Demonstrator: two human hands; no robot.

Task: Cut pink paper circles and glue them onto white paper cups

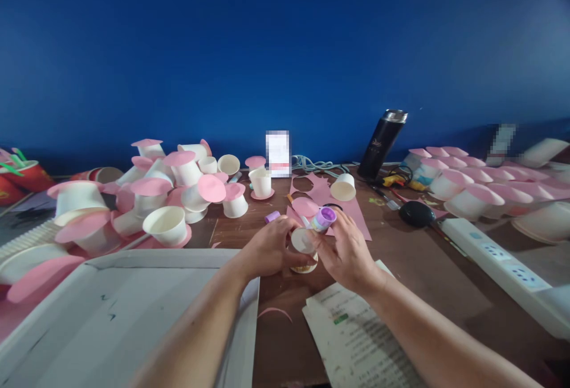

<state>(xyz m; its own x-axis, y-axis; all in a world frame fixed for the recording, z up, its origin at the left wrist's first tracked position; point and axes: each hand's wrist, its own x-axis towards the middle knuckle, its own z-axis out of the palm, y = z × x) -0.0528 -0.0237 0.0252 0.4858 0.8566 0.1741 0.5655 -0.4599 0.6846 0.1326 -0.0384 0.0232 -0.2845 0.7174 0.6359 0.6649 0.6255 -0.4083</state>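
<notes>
Upside down between my hands is a white paper cup (302,240), its round base facing up. My left hand (274,247) is wrapped round the cup's left side. A glue stick (324,219) with a purple end is gripped by the fingers of my right hand (350,251), close against the cup's base. Under the cup a brownish rim shows, partly hidden. A purple cap (272,217) lies to the left, and a round pink paper piece (305,206) lies just behind the cup.
White cups with pink discs (182,168) crowd the left; more stand in rows (478,193) on the right. A white tray (178,254), printed papers (356,334), cut pink sheet (356,216), black flask (382,145), black mouse (416,213) and power strip (499,269) surround the hands.
</notes>
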